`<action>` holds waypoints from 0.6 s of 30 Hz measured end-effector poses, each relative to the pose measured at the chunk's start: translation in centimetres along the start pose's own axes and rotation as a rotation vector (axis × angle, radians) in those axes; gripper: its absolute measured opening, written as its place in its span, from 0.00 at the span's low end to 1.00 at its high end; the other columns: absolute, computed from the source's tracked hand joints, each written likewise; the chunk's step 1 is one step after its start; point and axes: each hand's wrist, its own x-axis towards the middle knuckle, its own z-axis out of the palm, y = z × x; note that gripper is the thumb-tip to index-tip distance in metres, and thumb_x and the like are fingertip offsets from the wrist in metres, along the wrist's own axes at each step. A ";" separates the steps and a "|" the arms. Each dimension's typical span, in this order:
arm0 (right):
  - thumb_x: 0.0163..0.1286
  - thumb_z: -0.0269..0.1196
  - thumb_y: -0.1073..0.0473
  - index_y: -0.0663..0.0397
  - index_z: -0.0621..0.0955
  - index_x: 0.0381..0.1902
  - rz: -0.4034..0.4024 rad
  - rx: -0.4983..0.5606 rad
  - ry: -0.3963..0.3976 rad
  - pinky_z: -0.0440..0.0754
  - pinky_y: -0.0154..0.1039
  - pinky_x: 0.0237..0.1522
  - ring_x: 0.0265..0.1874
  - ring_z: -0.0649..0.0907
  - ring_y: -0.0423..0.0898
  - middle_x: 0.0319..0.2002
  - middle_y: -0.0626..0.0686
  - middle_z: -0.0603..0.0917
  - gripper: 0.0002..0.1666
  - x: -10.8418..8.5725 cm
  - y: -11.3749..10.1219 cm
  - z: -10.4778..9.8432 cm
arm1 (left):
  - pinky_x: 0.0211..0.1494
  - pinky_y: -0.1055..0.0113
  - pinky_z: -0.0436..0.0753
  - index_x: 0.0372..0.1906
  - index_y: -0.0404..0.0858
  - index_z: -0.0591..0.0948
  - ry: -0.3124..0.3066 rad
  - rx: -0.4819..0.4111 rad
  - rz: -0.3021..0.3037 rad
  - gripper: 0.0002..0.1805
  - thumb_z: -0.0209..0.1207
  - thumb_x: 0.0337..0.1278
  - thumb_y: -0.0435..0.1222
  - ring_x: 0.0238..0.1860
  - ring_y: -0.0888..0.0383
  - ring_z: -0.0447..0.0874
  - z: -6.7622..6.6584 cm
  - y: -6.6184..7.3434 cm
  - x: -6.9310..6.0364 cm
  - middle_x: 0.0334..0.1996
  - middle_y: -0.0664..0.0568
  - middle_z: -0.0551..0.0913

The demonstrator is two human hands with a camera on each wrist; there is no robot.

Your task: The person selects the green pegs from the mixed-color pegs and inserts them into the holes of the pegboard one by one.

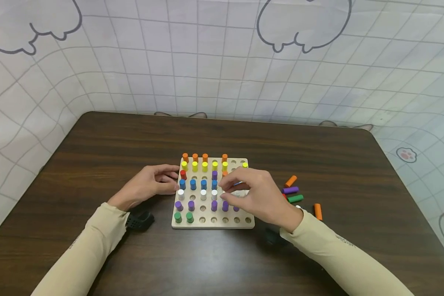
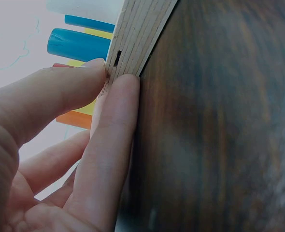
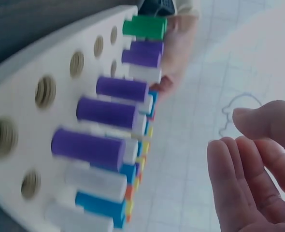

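A light wooden pegboard point(image 1: 208, 225) lies on the table, with rows of round coloured pegs standing in many of its holes. My left hand point(image 1: 146, 185) is at the board's left side. In the left wrist view, its thumb and a fairly straight finger touch the layered side edge point(image 2: 133, 41). My right hand point(image 1: 260, 195) hovers over the board's right half, hiding part of it. The right wrist view shows its thumb and fingertips apart with nothing between them. Purple pegs point(image 3: 89, 147), white pegs and a green peg point(image 3: 145, 28) stand near there, beside bare holes.
Loose pegs lie on the dark wooden table point(image 1: 207, 263) right of the board: an orange peg point(image 1: 290, 181), a purple peg point(image 1: 290, 190), a green peg point(image 1: 295, 198) and another orange peg point(image 1: 318, 211). A white grid-patterned cloth point(image 1: 222, 61) hangs behind the table.
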 end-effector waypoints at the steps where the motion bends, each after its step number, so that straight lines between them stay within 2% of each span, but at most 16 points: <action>1: 0.59 0.76 0.67 0.54 0.87 0.43 -0.001 0.001 0.003 0.89 0.35 0.47 0.39 0.90 0.40 0.41 0.53 0.91 0.14 0.0 0.1 -0.3 | 0.51 0.72 0.86 0.75 0.41 0.71 0.002 -0.001 -0.004 0.38 0.71 0.61 0.42 0.53 0.54 0.84 0.0 0.0 0.0 0.61 0.43 0.81; 9: 0.59 0.75 0.69 0.55 0.87 0.43 0.059 0.036 0.047 0.90 0.39 0.47 0.39 0.90 0.40 0.40 0.51 0.90 0.14 -0.8 1.2 -2.8 | 0.52 0.72 0.86 0.75 0.41 0.70 -0.003 0.020 0.013 0.39 0.71 0.61 0.43 0.54 0.54 0.85 -0.1 -0.1 0.1 0.62 0.43 0.82; 12: 0.61 0.75 0.68 0.53 0.87 0.44 0.092 0.021 0.054 0.90 0.38 0.47 0.39 0.90 0.39 0.41 0.52 0.90 0.14 -1.1 1.6 -3.6 | 0.52 0.72 0.86 0.75 0.41 0.70 -0.003 0.023 0.005 0.39 0.71 0.61 0.43 0.54 0.53 0.84 -0.1 0.0 0.1 0.61 0.43 0.82; 18: 0.62 0.75 0.65 0.48 0.87 0.44 0.147 0.003 0.051 0.89 0.36 0.48 0.40 0.89 0.37 0.41 0.48 0.89 0.14 -1.6 2.3 -5.0 | 0.52 0.72 0.86 0.75 0.41 0.70 -0.001 0.015 -0.010 0.40 0.71 0.61 0.43 0.54 0.53 0.84 -0.1 -0.1 0.0 0.62 0.42 0.81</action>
